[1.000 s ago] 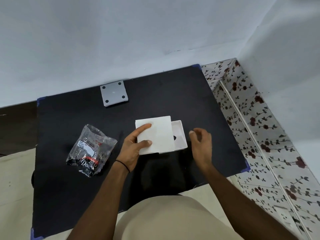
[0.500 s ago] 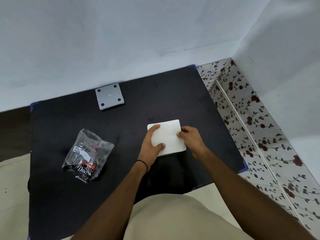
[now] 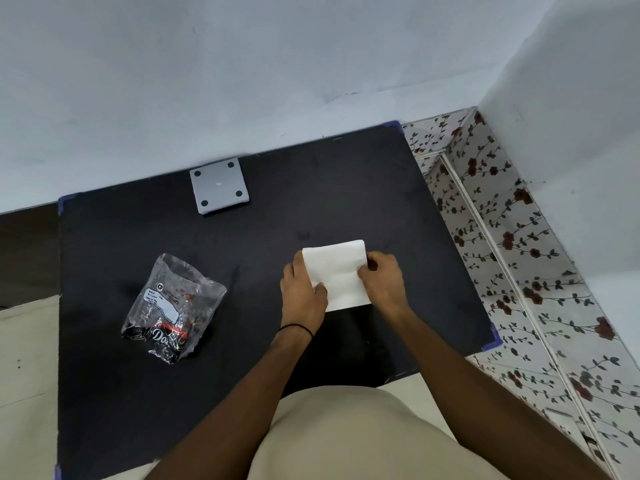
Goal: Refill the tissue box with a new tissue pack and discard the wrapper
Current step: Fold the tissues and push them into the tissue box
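Note:
A white square stack of tissues (image 3: 337, 271) lies flat on the black table (image 3: 311, 188), right of centre. It fully covers the white box tray seen under it a moment ago. My left hand (image 3: 302, 292) grips the stack's left edge, thumb on top. My right hand (image 3: 382, 278) pinches its right edge. The empty clear plastic wrapper (image 3: 173, 306), with black and red print and a white label, lies crumpled to the left, apart from both hands.
A grey square plate (image 3: 219, 185) with four black dots rests at the table's back edge against the pale wall. Floral-patterned tiles (image 3: 519, 271) run along the right side. The table's front edge is close to my body.
The white stack has slid right until it covers the box tray that stuck out beside it. My right hand has closed on its right edge; my left hand moved along with it.

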